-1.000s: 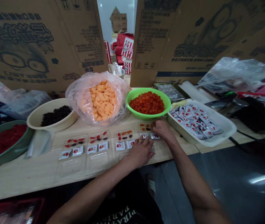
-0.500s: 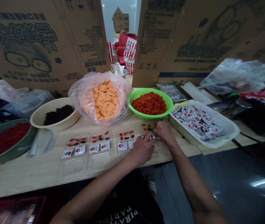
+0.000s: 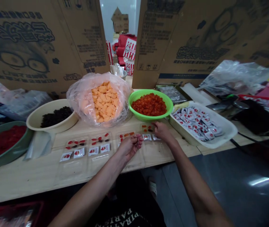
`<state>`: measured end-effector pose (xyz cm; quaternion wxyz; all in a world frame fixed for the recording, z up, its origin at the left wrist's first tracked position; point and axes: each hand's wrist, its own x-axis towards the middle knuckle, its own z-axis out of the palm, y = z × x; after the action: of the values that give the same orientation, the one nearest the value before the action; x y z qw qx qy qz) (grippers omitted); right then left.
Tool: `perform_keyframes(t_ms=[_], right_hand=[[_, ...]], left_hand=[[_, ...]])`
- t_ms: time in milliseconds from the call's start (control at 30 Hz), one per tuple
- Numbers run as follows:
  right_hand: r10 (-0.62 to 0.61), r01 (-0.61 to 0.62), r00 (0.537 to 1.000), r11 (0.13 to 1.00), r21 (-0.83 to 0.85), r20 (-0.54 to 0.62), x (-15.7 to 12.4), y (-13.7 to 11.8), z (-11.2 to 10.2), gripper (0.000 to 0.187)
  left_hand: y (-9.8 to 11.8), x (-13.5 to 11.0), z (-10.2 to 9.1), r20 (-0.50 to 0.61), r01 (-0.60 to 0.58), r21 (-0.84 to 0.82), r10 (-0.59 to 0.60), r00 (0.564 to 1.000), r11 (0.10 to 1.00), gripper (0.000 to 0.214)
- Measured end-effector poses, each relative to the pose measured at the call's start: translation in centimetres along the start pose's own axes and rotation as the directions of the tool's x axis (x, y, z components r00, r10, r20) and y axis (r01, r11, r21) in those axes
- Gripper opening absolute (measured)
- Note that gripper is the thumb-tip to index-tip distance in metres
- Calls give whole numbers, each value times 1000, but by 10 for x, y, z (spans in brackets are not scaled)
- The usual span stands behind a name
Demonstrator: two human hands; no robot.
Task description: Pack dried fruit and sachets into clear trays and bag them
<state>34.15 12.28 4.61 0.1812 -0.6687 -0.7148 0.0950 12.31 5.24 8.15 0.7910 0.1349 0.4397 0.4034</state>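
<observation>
My left hand (image 3: 130, 147) hovers over the third clear plastic tray (image 3: 134, 160), palm partly turned up. Its fingers are curled together, and whatever they hold is hidden. My right hand (image 3: 162, 131) reaches to the upper right corner of the rightmost tray, where its fingers are pinched over the small dried-fruit pieces (image 3: 146, 127). What is between those fingertips cannot be made out. Below the pieces in that tray lie white printed sachets (image 3: 146, 137). Two more trays on the left hold red and dark pieces (image 3: 99, 138) above pairs of sachets (image 3: 79, 152).
Behind the trays stand a green bowl of orange-red dried fruit (image 3: 131, 111), a plastic bag of orange slices (image 3: 104, 102) and a cream bowl of dark pieces (image 3: 36, 124). A white tub of sachets (image 3: 229, 138) is right; a dark green bowl (image 3: 29, 138) is far left. Cardboard boxes (image 3: 87, 19) rise behind.
My left hand has drawn back leftward from the rightmost tray and turned palm up, uncovering the sachets there. My right hand remains at that tray's top corner. The view has shifted slightly.
</observation>
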Motion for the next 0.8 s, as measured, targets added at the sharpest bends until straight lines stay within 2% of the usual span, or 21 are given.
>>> perform_keyframes(t_ms=[133,200,300,433,500,600,800], right_hand=[[129,-132,990,990,-57,-58,-13,25,-10,45],[187,-188,982,978,-87,-21,-24,28,-11,43],[215,-204,975,966,-156,55,-34,19,-5,36],[268,-249,963,907,-340,8,-25,-4,2,34],[260,-227,965,879,-419,23,-17,-13,1,34],[254,-166,961,848,-503,111,-7,-21,-3,31],[190,-48,959,840,-541,210,-3,-34,-3,24]], left_hand=[[5,-30,-35,-12,-114,101,116,993,988,20],[4,-45,-54,-58,-183,166,195,979,969,19],[-3,-65,-75,-74,-274,303,309,948,913,18],[-19,-93,-89,-22,-291,440,334,942,850,26],[-25,-104,-95,-23,-263,471,310,951,842,28],[-30,-116,-105,-55,-235,488,299,953,840,29],[-32,-123,-123,-79,-235,467,305,949,852,30]])
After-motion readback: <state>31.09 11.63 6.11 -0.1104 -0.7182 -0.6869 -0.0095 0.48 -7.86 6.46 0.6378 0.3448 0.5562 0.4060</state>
